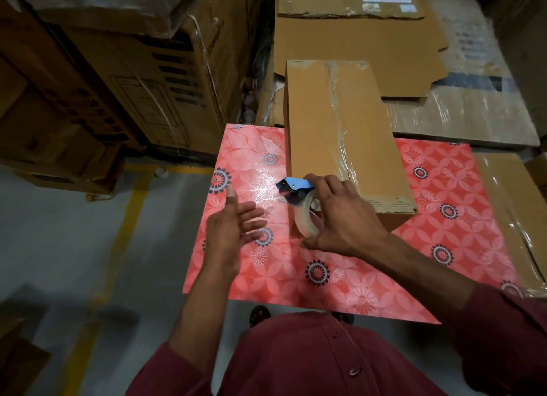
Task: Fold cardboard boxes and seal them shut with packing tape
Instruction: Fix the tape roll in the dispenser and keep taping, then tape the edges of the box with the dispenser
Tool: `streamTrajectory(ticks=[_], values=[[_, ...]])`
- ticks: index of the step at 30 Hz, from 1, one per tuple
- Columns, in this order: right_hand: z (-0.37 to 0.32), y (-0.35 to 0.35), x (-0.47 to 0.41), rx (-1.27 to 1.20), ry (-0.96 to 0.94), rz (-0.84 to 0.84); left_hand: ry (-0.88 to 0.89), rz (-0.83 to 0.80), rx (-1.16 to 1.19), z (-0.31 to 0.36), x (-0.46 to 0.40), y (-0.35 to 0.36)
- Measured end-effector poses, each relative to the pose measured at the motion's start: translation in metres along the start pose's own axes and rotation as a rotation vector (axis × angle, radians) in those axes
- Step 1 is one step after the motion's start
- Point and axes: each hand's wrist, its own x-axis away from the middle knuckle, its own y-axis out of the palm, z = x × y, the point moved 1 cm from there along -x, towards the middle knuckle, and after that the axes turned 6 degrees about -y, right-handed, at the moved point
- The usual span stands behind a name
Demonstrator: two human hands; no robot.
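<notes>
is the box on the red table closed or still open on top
Closed. The box has its top flaps folded flat, with clear tape running along the seam. The right hand holds the tape dispenser at its near end.

The long brown cardboard box (343, 135) lies on the red flowered table (296, 271) before me. My right hand (340, 215) holds the blue tape dispenser (299, 197) at its near left corner; my left hand (231, 227) is left of it. Flat cardboard sheets (355, 40) lie behind.
</notes>
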Motion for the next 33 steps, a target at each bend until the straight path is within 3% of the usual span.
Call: streamTrajectory(ticks=[5,14,19,26,33], values=[[-0.004,0.0,0.002,0.149,0.01,0.195,-0.285,-0.15,0.219,0.008,0.037,0.051],[0.02,-0.002,0.008,0.37,-0.005,0.267,-0.357,-0.191,0.188,0.038,0.026,0.094],[0.046,-0.012,0.008,0.269,-0.104,0.178,-0.253,-0.121,0.16,0.053,0.015,0.125],[0.079,-0.016,0.007,0.038,-0.15,0.232,-0.258,-0.063,0.029,0.046,-0.003,0.138],[0.092,-0.027,-0.012,-0.148,0.027,0.14,-0.192,-0.007,-0.054,0.038,-0.011,0.141]])
